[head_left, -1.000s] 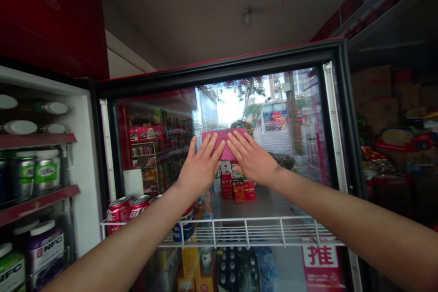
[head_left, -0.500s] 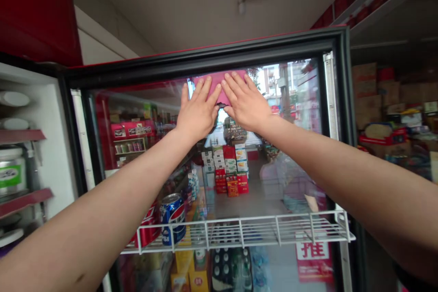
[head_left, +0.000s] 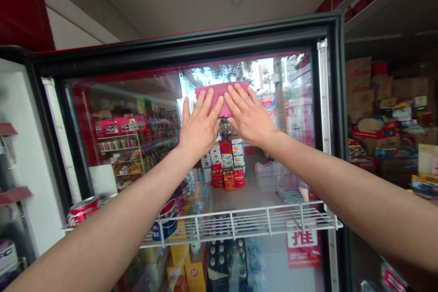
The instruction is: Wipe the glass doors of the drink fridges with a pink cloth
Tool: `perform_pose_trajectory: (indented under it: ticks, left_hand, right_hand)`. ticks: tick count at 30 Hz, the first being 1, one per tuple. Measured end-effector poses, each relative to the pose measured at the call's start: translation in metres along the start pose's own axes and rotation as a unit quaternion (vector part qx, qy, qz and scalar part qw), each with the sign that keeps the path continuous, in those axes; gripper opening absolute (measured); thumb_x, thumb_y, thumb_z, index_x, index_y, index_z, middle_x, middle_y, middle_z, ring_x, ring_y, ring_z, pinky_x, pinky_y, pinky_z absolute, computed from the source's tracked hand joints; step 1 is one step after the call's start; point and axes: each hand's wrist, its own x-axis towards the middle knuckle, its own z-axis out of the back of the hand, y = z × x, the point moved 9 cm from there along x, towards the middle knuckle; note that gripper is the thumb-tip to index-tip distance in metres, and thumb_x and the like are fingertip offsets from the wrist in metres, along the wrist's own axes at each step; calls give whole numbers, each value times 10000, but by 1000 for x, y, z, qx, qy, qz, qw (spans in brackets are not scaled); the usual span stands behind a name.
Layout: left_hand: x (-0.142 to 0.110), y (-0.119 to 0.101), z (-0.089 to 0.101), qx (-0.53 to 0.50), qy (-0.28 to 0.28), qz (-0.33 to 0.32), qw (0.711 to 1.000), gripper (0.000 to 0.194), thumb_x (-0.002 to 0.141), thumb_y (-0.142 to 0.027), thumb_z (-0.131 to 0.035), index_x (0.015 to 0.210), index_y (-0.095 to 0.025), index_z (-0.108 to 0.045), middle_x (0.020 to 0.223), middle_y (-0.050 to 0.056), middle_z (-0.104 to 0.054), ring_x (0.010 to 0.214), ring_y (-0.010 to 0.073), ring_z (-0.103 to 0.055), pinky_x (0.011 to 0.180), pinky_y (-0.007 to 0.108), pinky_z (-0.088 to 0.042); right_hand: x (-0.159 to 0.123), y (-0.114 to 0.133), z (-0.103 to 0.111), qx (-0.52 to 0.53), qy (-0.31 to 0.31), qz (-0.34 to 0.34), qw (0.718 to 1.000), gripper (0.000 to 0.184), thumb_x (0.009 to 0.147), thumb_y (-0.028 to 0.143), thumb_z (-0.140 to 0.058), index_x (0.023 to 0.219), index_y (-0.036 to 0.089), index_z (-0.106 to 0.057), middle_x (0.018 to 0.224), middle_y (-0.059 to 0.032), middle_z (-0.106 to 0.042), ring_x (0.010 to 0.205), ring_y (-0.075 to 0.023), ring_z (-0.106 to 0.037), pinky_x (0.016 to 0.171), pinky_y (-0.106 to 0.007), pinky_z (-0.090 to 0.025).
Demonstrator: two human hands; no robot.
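Both of my hands lie flat on a pink cloth (head_left: 221,87) and press it against the glass of an open fridge door (head_left: 294,146), a little below the door's black top frame (head_left: 191,48). My left hand (head_left: 200,130) covers the cloth's left part, fingers stretched upward. My right hand (head_left: 248,116) covers the right part, fingers also stretched and slightly spread. The two hands touch at the fingertips. Only the cloth's top strip shows above them.
A white wire rack (head_left: 260,223) on the door's inside carries red cans (head_left: 80,210) and a blue can (head_left: 166,223), under my left forearm. The fridge's open interior (head_left: 20,146) is at the left. Stacked cartons and goods (head_left: 383,100) fill shelves at the right.
Both hands slid the cloth up the glass to near the top frame, then came back down a little. They stay flat on the cloth throughout.
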Motion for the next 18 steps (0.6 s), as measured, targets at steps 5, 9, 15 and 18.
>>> perform_pose_trajectory:
  ticks: [5,9,15,18]
  left_hand:
    - [-31,-33,-4,-1,33,-21,999,661,1107,-324,-463,1747,-215,-340,1847,153,-269,1719,363,-282,1379,750,-167]
    - [-68,-67,-8,5,88,-38,995,617,1124,-383,-459,1715,-210,-422,1837,138,-299,1691,362,-351,1371,714,-237]
    - [-108,-103,-20,16,112,-116,987,581,1129,-407,-453,1691,-261,-475,1826,126,-325,1661,336,-416,1353,693,-284]
    - [-96,-103,-21,35,115,-139,983,600,1120,-333,-457,1713,-244,-436,1834,137,-300,1685,341,-369,1362,702,-257]
  right_hand:
    - [-48,13,-5,3,25,10,1000,862,1108,433,-521,1786,77,-126,1858,-211,-205,1744,-404,-144,1422,-651,-171]
    - [-105,30,-10,5,59,31,998,850,1094,429,-591,1755,22,-245,1830,-271,-234,1730,-450,-170,1408,-664,-220]
    - [-167,42,-9,-6,92,78,993,835,1071,420,-653,1717,-8,-340,1806,-297,-255,1720,-453,-204,1385,-670,-288]
    - [-162,30,-4,-16,111,95,989,829,1066,423,-646,1714,-5,-355,1813,-274,-250,1722,-437,-207,1405,-643,-268]
